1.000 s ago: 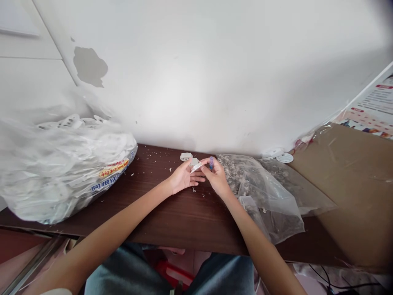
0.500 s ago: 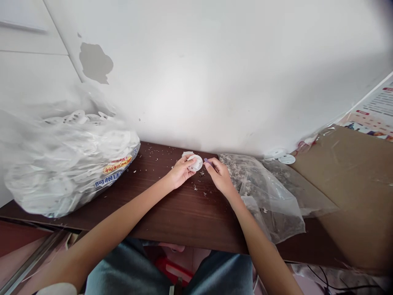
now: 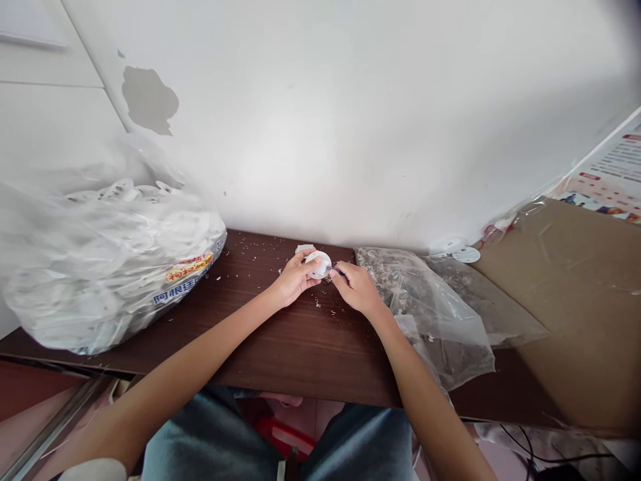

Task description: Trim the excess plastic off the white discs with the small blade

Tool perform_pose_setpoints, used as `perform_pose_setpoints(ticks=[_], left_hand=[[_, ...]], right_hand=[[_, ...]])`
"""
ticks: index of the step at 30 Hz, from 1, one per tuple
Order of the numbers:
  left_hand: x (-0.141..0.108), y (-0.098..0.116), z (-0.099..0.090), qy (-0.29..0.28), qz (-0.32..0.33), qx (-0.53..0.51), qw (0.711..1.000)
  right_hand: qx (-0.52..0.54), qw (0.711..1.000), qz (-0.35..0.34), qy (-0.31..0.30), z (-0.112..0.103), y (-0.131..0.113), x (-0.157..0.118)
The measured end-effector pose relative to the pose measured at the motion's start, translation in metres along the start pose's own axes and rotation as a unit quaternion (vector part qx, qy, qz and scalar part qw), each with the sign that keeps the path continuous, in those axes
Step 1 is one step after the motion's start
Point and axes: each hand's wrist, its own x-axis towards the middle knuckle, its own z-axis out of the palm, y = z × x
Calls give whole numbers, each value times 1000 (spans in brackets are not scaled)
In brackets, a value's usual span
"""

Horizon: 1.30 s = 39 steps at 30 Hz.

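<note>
A round white plastic disc with small holes is pinched in my left hand, above the middle of the table. My right hand is closed around a small purple-handled tool, its tip at the disc's right edge. Most of the tool is hidden by the fingers, so its exact kind does not show. Another white piece sits just behind my left fingers. White shavings lie scattered on the tabletop beneath both hands.
On the left stands a large clear bag full of white discs. Right of my hands lies a clear plastic bag with shavings, then a cardboard box. White discs rest by the wall behind the dark brown table.
My right hand has turned and closed in, bringing the tool up to the disc's right edge. My left hand still holds the disc in nearly the same place.
</note>
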Motion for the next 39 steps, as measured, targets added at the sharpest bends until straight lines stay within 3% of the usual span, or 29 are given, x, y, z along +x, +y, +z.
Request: perform_pose_setpoints(ticks=[19,27,32,39], left_hand=[[3,-5,-5,-12,-1,17,1000],[-5,-10,-2,14,80,106,991],[-8,-14,-1,20,126,155,980],[-8,-14,-2,20,146,164,976]], right_hand=[[47,999,-14,-20,6,3,-3],[-33,999,-7,-39,9,2,-5],[-25,999,-10,-39,11,4,-5],[-101,994,-20,-28,14,4,-4]])
